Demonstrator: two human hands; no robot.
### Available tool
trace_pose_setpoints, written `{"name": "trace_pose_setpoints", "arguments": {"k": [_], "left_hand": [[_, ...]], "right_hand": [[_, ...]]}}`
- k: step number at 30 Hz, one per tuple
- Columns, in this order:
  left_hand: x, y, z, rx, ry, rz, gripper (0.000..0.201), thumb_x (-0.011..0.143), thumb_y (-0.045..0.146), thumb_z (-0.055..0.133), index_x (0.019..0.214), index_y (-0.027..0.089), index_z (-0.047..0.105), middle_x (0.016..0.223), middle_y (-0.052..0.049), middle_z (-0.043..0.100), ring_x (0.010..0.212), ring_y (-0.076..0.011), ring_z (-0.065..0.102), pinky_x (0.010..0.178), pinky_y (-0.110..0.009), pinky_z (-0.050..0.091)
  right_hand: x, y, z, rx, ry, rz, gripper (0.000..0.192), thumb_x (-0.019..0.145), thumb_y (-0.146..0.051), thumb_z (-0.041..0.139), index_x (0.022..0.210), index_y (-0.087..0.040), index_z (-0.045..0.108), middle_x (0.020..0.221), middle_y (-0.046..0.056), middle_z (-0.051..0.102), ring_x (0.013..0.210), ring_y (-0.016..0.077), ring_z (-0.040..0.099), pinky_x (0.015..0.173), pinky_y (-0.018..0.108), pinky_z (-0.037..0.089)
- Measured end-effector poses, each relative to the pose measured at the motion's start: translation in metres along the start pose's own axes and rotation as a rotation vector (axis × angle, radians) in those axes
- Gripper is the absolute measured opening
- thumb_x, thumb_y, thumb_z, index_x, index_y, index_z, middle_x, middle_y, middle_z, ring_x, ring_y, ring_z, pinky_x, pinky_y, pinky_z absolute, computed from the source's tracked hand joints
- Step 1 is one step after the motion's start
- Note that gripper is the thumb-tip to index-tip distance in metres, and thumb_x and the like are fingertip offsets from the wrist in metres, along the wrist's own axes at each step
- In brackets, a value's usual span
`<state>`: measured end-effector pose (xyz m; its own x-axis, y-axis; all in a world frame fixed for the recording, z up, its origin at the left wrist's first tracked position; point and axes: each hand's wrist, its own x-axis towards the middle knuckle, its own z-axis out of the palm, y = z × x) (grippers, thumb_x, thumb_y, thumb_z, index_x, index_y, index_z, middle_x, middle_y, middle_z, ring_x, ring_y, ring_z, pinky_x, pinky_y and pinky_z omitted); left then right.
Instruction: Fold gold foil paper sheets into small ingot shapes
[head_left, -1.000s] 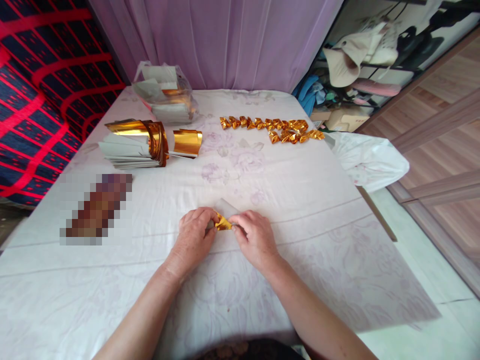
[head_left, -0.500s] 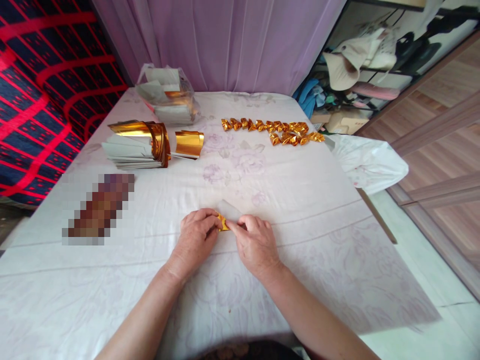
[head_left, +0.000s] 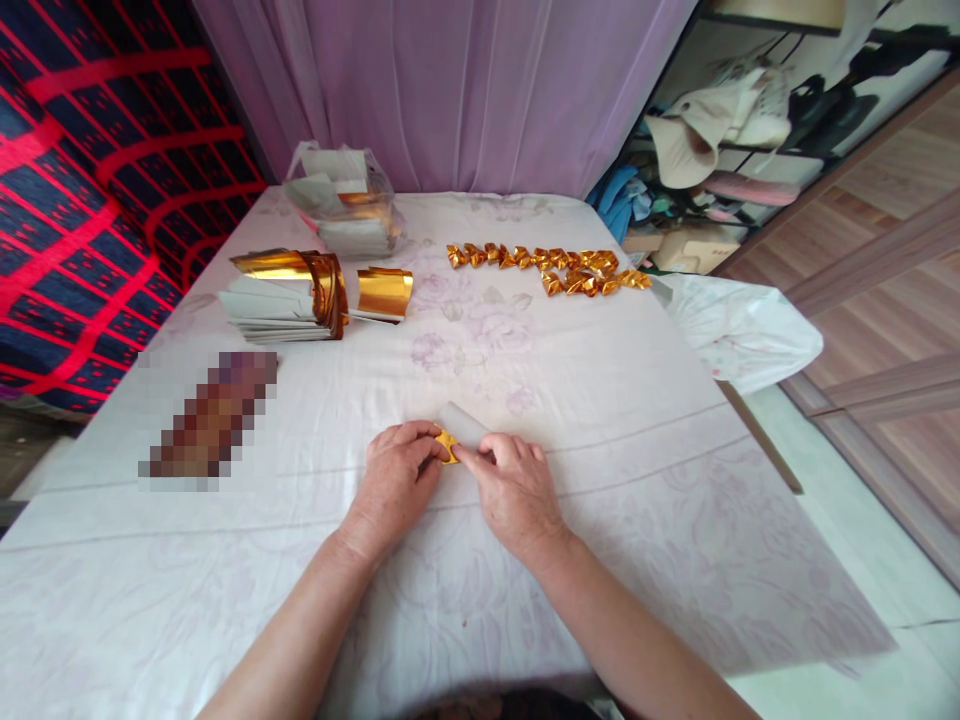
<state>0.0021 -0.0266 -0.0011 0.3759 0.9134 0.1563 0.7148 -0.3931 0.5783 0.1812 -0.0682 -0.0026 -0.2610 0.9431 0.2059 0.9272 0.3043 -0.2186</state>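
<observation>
My left hand (head_left: pixel 394 480) and my right hand (head_left: pixel 514 490) meet at the middle of the white flowered cloth on the table (head_left: pixel 600 420). Between their fingertips they pinch a small sheet of gold foil paper (head_left: pixel 448 444); its silvery white back (head_left: pixel 465 424) sticks up just beyond the fingers. Most of the gold side is hidden by my fingers. Both hands rest low on the cloth.
A stack of gold and white paper sheets (head_left: pixel 289 293) lies at the left, with a curled gold sheet (head_left: pixel 384 292) beside it. A clear bag of more sheets (head_left: pixel 341 203) stands behind. A row of several folded gold pieces (head_left: pixel 551 268) lies at the far right. A blurred patch (head_left: pixel 210 415) sits left.
My right fingers have slid left over the gold paper and closed in on my left fingers, so less gold shows. The view has shifted slightly.
</observation>
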Motion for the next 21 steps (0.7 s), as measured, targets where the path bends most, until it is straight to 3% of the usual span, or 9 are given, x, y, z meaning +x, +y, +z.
{"name": "trace_pose_setpoints", "arguments": {"k": [10, 21], "left_hand": [[0.001, 0.001, 0.0, 0.014, -0.004, -0.005, 0.022, 0.078, 0.01, 0.055, 0.082, 0.024, 0.071, 0.108, -0.002, 0.069, 0.101, -0.0224, 0.062, 0.093, -0.043, 0.046], [0.001, -0.001, 0.003, 0.026, 0.015, 0.008, 0.022, 0.079, 0.011, 0.056, 0.082, 0.025, 0.072, 0.107, -0.002, 0.069, 0.1, -0.0221, 0.062, 0.09, -0.043, 0.047]], "right_hand": [[-0.003, 0.004, 0.0, 0.005, 0.052, -0.049, 0.038, 0.091, -0.012, 0.053, 0.124, -0.027, 0.065, 0.099, 0.007, 0.063, 0.088, 0.0202, 0.053, 0.074, 0.034, 0.031], [-0.011, 0.009, -0.005, -0.03, 0.1, -0.071, 0.034, 0.089, -0.013, 0.057, 0.117, -0.03, 0.069, 0.094, 0.004, 0.064, 0.082, 0.0193, 0.051, 0.071, 0.034, 0.029]]}}
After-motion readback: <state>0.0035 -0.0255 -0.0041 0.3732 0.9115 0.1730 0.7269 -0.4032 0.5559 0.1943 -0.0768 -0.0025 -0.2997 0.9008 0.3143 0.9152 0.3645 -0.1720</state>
